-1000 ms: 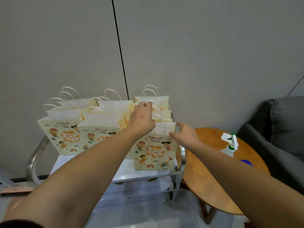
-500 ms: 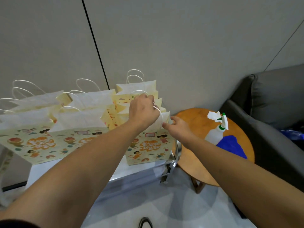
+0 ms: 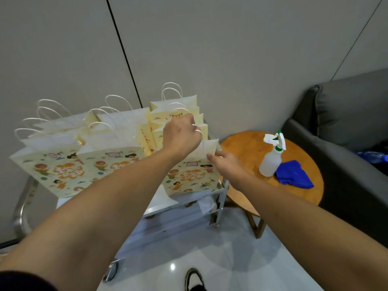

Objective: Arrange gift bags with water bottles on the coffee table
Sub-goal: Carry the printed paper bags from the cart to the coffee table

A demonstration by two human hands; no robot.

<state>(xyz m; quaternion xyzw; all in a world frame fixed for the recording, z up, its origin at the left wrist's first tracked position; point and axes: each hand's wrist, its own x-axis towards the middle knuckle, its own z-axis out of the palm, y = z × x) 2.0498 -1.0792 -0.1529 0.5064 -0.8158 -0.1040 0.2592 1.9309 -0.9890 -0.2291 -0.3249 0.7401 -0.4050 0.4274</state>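
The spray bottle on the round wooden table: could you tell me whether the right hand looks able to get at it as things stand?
Probably yes: the right hand is beside the spray bottle with only bare table between, though its fingers touch the front gift bag.

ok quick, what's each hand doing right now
Left hand: fingers curled around the white handle of the front right gift bag.
Right hand: touching that bag's right edge; whether it pinches it cannot be told.
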